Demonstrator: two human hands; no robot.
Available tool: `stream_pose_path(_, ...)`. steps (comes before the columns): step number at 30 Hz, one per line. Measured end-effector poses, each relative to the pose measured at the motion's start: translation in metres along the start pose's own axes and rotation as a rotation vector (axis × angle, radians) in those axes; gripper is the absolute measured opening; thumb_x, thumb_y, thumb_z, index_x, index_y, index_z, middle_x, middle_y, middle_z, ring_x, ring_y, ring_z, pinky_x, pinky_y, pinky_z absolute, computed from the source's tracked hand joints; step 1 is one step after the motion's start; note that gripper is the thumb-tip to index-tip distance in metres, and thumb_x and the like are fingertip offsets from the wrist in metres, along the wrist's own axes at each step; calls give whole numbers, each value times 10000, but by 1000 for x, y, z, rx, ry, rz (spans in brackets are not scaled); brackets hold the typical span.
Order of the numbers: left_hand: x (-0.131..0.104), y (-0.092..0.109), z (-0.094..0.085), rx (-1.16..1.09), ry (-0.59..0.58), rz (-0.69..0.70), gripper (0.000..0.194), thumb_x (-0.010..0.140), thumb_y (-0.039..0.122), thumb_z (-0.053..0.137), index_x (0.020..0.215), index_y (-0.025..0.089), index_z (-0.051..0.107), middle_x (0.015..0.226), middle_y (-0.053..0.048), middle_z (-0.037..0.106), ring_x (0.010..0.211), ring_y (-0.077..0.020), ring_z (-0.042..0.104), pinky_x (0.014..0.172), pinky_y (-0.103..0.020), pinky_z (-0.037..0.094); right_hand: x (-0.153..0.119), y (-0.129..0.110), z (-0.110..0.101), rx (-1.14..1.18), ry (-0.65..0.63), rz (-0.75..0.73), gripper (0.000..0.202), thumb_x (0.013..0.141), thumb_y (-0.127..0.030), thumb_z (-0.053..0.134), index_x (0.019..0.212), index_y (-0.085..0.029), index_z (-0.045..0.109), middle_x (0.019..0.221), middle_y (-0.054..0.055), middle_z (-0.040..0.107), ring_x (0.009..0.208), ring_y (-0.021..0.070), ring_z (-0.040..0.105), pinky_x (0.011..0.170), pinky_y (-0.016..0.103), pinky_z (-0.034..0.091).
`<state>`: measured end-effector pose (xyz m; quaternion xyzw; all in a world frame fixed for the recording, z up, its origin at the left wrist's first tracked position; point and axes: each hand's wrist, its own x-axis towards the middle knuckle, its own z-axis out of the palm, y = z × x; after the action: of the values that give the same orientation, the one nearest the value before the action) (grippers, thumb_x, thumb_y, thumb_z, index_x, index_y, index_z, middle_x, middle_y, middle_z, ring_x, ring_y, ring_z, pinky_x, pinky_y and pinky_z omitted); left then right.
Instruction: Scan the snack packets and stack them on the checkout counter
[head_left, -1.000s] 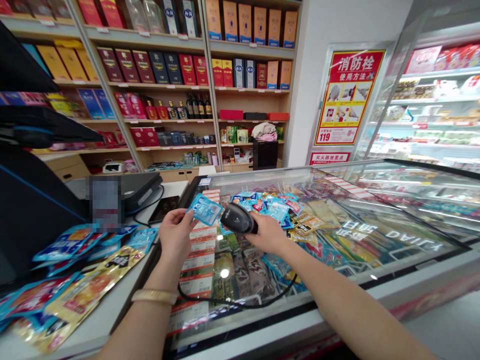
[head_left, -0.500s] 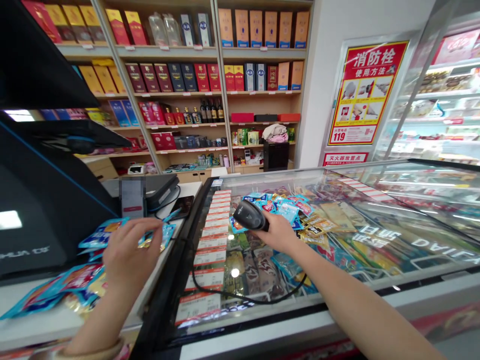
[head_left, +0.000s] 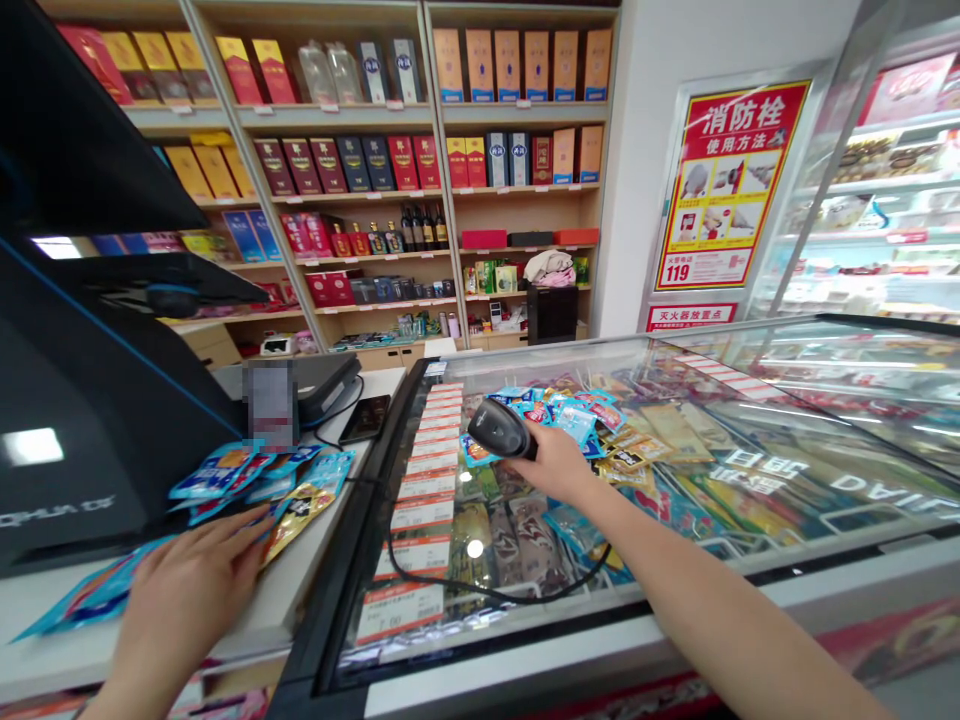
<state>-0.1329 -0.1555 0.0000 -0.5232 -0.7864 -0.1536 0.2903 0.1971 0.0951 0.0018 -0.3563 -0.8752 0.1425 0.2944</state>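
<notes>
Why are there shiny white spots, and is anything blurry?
Head view: light glints off the freezer's glass lid and the black checkout machine; head view, right edge: the lit fridge shelves look pale and soft; head view, left: a patch is pixelated.

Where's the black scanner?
In the head view, near the middle: the black scanner is in the person's right hand, over the freezer, at the left end of the packet pile there.

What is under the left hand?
Blue packaging juts out from beneath the left hand, over the white counter; whatever the palm and fingers cover can't be seen.
</notes>
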Motion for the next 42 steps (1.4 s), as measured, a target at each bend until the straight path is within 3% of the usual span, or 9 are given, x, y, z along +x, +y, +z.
stream_pose_path(5, 9, 13, -1, 12, 33, -52, 492, 816, 534, 389, 1021, 222, 710, 1166, -139, 681, 1046, -398, 628, 896, -614, 473, 0, -1, -2, 26, 18, 16, 235, 735, -289, 663, 955, -210, 640, 899, 55, 713, 833, 225, 649, 677, 261, 389)
stream_pose_path(9, 35, 63, 2, -201, 143, -2, 528, 830, 547, 414, 1134, 187, 651, 1216, -148, 643, 1122, -317, 600, 994, -480, 461, 1, 1, -1, 49, 47, 30, 232, 739, -266, 632, 965, -214, 637, 895, 57, 715, 849, 233, 653, 700, 266, 403)
stream_pose_path(14, 70, 156, 32, -491, -144, 162, 498, 806, 465, 526, 1190, 163, 623, 1298, -144, 604, 1196, -278, 564, 1044, -412, 433, 3, 4, 2, 68, 70, 27, 230, 744, -282, 633, 966, -221, 636, 915, 55, 717, 883, 239, 656, 717, 269, 418)
stream_pose_path(18, 89, 203, 61, -536, -343, 251, 468, 763, 289, 600, 1212, 157, 586, 1285, -153, 605, 1208, -281, 553, 1033, -403, 431, 3, 6, 4, 80, 72, 19, 248, 741, -284, 646, 981, -220, 638, 904, 52, 719, 871, 233, 660, 717, 265, 427)
stream_pose_path(24, 99, 213, 87, -461, -439, 226, 360, 744, 133, 562, 1100, 151, 619, 1174, -150, 652, 1115, -250, 601, 963, -353, 452, 2, 4, 4, 104, 62, 17, 279, 736, -287, 677, 1009, -232, 653, 894, 42, 725, 857, 226, 663, 712, 262, 435)
stream_pose_path(30, 100, 205, 84, -439, -390, 137, 277, 833, 174, 452, 963, 161, 696, 992, -161, 715, 945, -271, 671, 863, -368, 475, 2, 4, 4, 116, 57, 13, 335, 744, -294, 679, 1073, -236, 652, 921, 46, 727, 867, 222, 662, 725, 264, 442)
stream_pose_path(35, 104, 193, 73, -675, -166, -177, 234, 825, 311, 521, 888, 199, 716, 895, -97, 736, 844, -239, 682, 793, -318, 485, 2, 5, 4, 100, 55, 29, 343, 735, -276, 654, 1075, -229, 654, 893, 43, 723, 846, 223, 660, 715, 263, 440)
stream_pose_path(38, 108, 188, 72, -1230, -48, -579, 171, 749, 338, 619, 808, 190, 679, 704, -27, 685, 686, -189, 646, 678, -284, 497, 1, 4, 3, 82, 58, 30, 326, 727, -281, 649, 1047, -226, 658, 897, 50, 722, 847, 229, 657, 719, 269, 439)
stream_pose_path(42, 114, 183, 73, -1777, -111, -1062, 114, 756, 247, 607, 847, 179, 616, 679, -15, 652, 654, -162, 640, 675, -315, 543, 0, 2, 2, 83, 56, 20, 330, 729, -289, 643, 1051, -218, 660, 918, 62, 720, 864, 238, 657, 732, 279, 444)
